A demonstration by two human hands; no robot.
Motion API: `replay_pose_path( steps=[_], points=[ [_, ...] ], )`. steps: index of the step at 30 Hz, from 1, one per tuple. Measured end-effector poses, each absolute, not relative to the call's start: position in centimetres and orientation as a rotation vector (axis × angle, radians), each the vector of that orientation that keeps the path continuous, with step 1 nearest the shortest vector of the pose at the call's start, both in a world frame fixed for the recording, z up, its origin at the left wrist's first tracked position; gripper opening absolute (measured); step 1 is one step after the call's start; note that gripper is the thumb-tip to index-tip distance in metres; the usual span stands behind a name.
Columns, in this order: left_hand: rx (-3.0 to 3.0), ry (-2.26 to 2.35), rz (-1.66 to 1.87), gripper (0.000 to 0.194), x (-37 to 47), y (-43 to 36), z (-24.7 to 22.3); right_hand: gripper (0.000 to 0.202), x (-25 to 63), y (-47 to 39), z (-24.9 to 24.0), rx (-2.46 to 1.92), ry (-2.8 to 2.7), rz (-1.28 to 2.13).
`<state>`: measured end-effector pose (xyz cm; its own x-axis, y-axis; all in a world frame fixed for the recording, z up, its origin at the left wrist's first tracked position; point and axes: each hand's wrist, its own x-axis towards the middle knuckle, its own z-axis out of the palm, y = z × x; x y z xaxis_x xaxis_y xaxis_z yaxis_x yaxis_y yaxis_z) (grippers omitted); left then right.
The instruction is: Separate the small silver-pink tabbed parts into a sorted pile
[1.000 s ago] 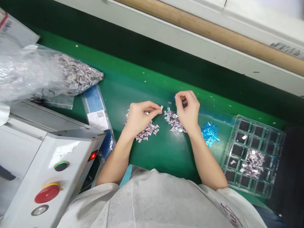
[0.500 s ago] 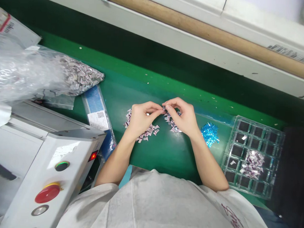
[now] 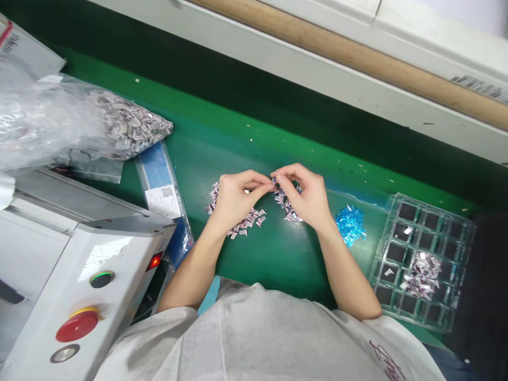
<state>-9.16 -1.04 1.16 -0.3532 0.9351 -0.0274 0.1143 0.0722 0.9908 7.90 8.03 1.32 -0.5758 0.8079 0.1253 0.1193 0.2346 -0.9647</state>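
Observation:
My left hand [image 3: 240, 200] and my right hand [image 3: 304, 193] meet fingertip to fingertip over the green mat. Between them is a small silvery-dark piece [image 3: 274, 180], pinched by the fingers of both; its exact kind is too small to make out. Under and beside my left hand spreads a pile of small pinkish-silver pieces [image 3: 249, 221]. A second pile of similar pieces [image 3: 290, 209] lies beneath my right hand, partly hidden by it. To the right of my right wrist is a heap of shiny blue strips [image 3: 350, 225].
A clear compartment tray [image 3: 380, 259] at the right holds dark squares and a heap of pinkish pieces [image 3: 422, 275]. At the left lie a plastic bag of small metal pieces [image 3: 131, 128], a labelled blue packet [image 3: 163, 176] and a machine with a red button [image 3: 77, 325].
Both hands keep the same pinching pose around the small piece, with hardly any finger movement. The camera view has shifted slightly.

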Motion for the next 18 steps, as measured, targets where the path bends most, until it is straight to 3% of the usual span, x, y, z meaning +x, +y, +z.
replay_pose_path(
  steps=[6,18],
  points=[
    [1.056,1.58,1.37,0.013,-9.14,-1.05,1.1,0.016,8.0,8.15,1.19,-0.817,-1.872,1.408],
    [1.049,1.585,1.354,0.013,-9.21,-1.08,1.07,0.027,8.01,8.11,1.4,-0.848,-1.844,1.455]
  ],
)
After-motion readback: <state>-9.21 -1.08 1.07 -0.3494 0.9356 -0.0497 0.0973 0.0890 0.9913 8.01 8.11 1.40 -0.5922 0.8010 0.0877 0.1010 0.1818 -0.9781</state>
